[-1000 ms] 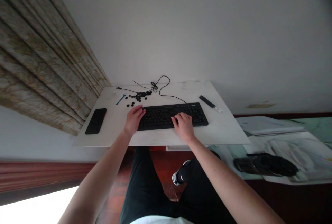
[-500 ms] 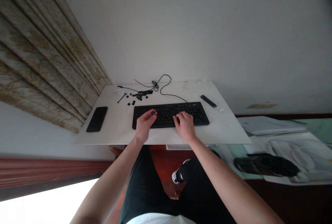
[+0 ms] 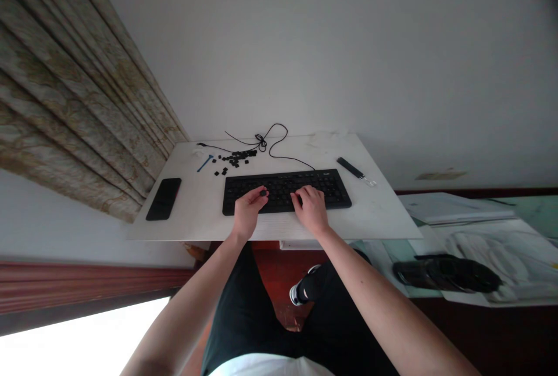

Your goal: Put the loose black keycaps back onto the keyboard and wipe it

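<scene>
Nothing can be read: the key legends (image 3: 285, 190) on the black keyboard (image 3: 285, 192) are too small, and so is the tiny brand mark (image 3: 326, 173) at its 1 o'clock edge.

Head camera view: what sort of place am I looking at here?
Probably a room in a home: a long patterned curtain hangs beside a white desk with a keyboard on it, and dark slippers lie nearby.

The white table (image 3: 379, 213) carries a black keyboard (image 3: 283, 193), its cable (image 3: 290, 159), a black phone (image 3: 164, 199), scattered black keycaps (image 3: 235, 158), a blue tool (image 3: 204, 163) and what looks like a dark stick (image 3: 349, 167).
</scene>
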A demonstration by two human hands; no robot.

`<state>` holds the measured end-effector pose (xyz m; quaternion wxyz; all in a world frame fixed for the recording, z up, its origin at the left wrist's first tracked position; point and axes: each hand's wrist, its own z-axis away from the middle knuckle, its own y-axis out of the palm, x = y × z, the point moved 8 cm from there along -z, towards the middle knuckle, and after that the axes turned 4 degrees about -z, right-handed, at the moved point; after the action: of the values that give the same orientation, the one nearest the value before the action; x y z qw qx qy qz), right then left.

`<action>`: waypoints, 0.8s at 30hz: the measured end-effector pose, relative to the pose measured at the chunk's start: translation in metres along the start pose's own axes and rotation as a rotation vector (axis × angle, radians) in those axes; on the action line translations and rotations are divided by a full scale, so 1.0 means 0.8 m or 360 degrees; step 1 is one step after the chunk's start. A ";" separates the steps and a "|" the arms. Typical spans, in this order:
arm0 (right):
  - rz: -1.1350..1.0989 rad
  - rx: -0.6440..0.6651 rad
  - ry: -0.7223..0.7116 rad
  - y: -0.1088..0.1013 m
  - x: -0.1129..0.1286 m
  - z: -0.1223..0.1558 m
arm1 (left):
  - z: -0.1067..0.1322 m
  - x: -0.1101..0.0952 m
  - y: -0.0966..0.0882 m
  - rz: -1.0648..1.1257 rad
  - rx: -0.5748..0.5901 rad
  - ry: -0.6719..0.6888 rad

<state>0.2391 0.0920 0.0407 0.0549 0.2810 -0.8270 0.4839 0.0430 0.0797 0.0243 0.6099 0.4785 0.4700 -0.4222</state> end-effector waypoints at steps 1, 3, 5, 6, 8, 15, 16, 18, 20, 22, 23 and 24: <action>0.0001 0.0001 -0.0003 0.000 0.000 0.000 | 0.000 0.001 0.001 -0.0015 0.0003 -0.0004; 0.0003 0.0008 -0.0008 0.001 0.000 0.000 | 0.001 0.002 0.004 -0.0053 0.0011 -0.0009; 0.0003 0.0012 -0.0012 0.002 0.000 0.000 | 0.002 0.004 0.007 -0.0085 0.0019 -0.0006; 0.0001 0.0012 -0.0015 0.002 0.000 0.001 | 0.003 0.005 0.008 -0.0095 0.0020 -0.0003; -0.0009 0.0007 -0.0024 0.002 0.000 0.001 | 0.003 0.009 0.011 -0.0108 0.0022 -0.0004; -0.0077 0.0035 -0.0121 -0.002 0.008 0.003 | 0.003 0.027 0.026 -0.0297 0.0093 0.0035; -0.0081 0.0044 -0.0133 -0.002 0.010 0.004 | 0.004 0.027 0.028 -0.0388 0.0105 0.0086; -0.0095 0.0071 -0.0150 -0.002 0.012 0.005 | 0.007 0.021 0.033 -0.0619 0.0119 0.0254; -0.0127 0.0110 -0.0157 -0.002 0.013 0.007 | 0.011 0.012 0.040 -0.0860 0.0130 0.0484; -0.0163 0.0138 -0.0161 -0.001 0.014 0.007 | 0.017 0.003 0.050 -0.1106 0.0149 0.0711; -0.0180 0.0143 -0.0164 -0.002 0.014 0.008 | 0.020 0.000 0.055 -0.1233 0.0161 0.0809; -0.0194 0.0144 -0.0168 -0.002 0.014 0.008 | 0.022 -0.002 0.060 -0.1360 0.0173 0.0895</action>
<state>0.2315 0.0813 0.0429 0.0278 0.3581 -0.7874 0.5010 0.0922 0.0715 0.0367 0.2072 0.3697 0.7468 -0.5125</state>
